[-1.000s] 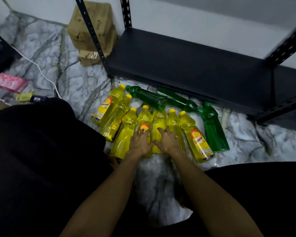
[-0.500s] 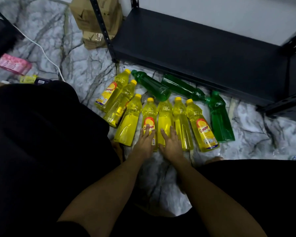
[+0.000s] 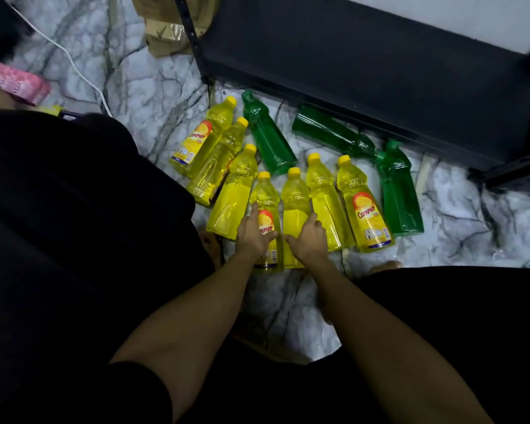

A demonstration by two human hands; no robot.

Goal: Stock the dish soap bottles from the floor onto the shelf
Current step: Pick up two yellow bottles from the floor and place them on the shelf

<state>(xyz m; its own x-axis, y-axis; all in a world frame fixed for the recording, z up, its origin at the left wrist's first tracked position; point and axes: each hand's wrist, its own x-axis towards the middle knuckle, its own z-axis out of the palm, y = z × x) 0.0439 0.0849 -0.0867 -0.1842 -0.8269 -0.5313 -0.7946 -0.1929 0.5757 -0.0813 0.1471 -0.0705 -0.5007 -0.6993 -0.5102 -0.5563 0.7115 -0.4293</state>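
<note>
Bottles: ten are laid flat on the marble floor, just in front of the shelf, caps mostly toward it. Seven are yellow, three green. Nothing is stocked on the shelf board in view.

Two middle yellow ones are being taken. The labelled bottle is gripped by the left hand, fingers wrapped over its lower body, thumb across the label. The plain bottle, next to it on the side away from the left hand, is held low on its body by the right hand, fingers curled over the far flank, index stretched forward. Whether either is lifted off the floor cannot be told.

Handling, as judged: clear plastic, liquid-filled, so moderately heavy for the size and bottom-weighted once upright. Walls are probably thin and springy; a hard squeeze may dent them. Smooth plastic and glossy label are likely slippery, more so if any soap has leaked. Nothing fragile. Best hold is expected around the waisted section between shoulder and label, where the ribbing gives purchase; the cap is too small to carry from. Liquid will slosh when a bottle is tipped upright.

Green bottles: one lies against the yellow row's caps, one along the shelf edge, one at the row's far end. A cardboard box sits beside the shelf post, a white cable beyond it.
</note>
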